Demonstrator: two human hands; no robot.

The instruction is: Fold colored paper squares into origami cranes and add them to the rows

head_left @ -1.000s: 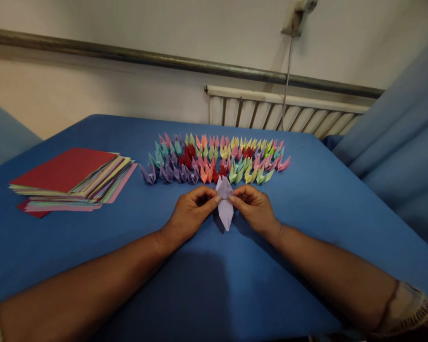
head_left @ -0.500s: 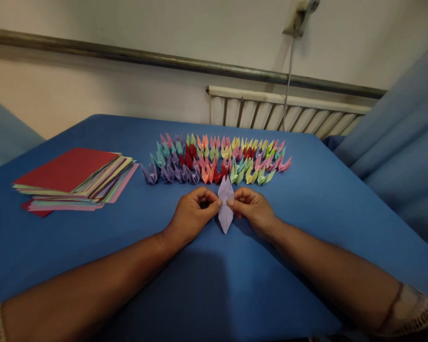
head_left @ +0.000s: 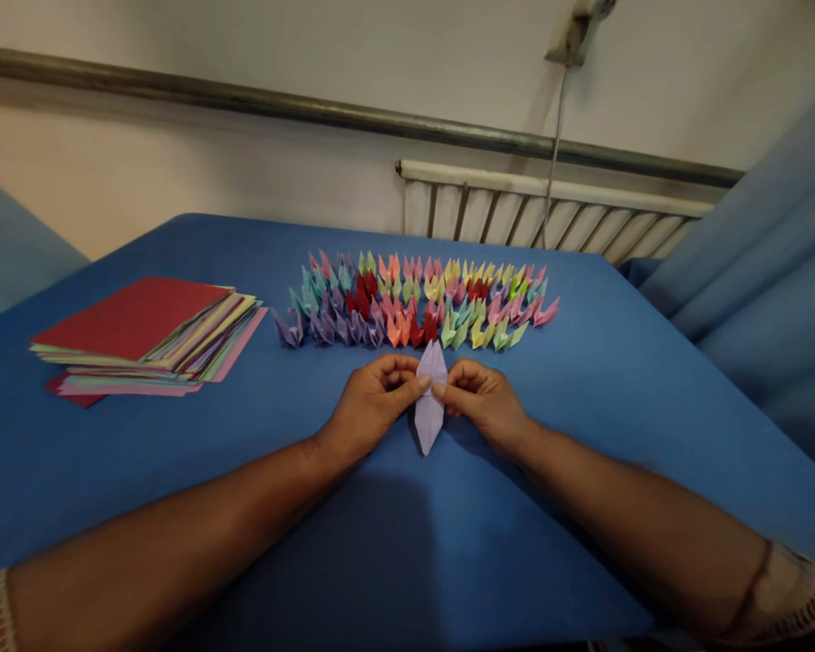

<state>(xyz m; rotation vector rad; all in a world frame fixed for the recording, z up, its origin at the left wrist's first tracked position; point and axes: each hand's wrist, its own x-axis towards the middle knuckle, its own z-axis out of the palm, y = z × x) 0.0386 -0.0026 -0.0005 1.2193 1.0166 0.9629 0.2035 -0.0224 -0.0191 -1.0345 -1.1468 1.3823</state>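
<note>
between left hand (head_left: pixel 375 397) and right hand (head_left: pixel 487 398), lavender paper (head_left: pixel 429 425) pinched in each grip, looks longer than before

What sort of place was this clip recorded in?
An indoor room, possibly in a home, though the view can't confirm that. A pale radiator and a metal pipe run along the wall, and what looks like a blue curtain hangs at right.

Smooth matt paper in the folded piece (head_left: pixel 430 421) and stack (head_left: pixel 132 317); dull metal pipe (head_left: pixel 299 106); matt cloth curtain (head_left: pixel 781 299).
</note>
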